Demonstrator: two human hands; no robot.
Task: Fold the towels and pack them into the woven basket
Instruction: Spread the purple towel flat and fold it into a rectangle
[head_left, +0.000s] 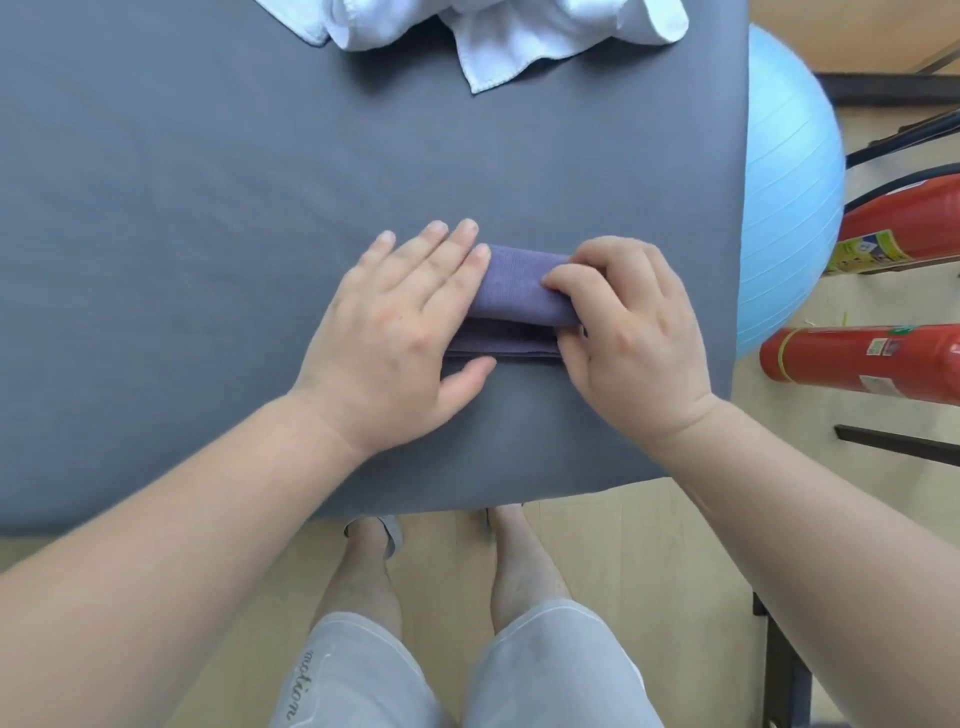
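Grey shorts (467, 670) stand nearest, at the near edge of the table (208, 208). Left hand (405, 317): flat, fingers straight, pressing the left end of the purple towel (519, 296). Right hand (628, 322): fingers curled, pinching its folded right end. The towel lies near the right table edge. It is likely soft, light and limp; grip both ends. Open room lies left; white towels (519, 36) lie far.

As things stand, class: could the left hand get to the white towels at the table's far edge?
Probably yes. The left hand lies flat on the purple towel and grips nothing, and only bare grey table separates it from the white towels. It would likely need a full stretch forward.
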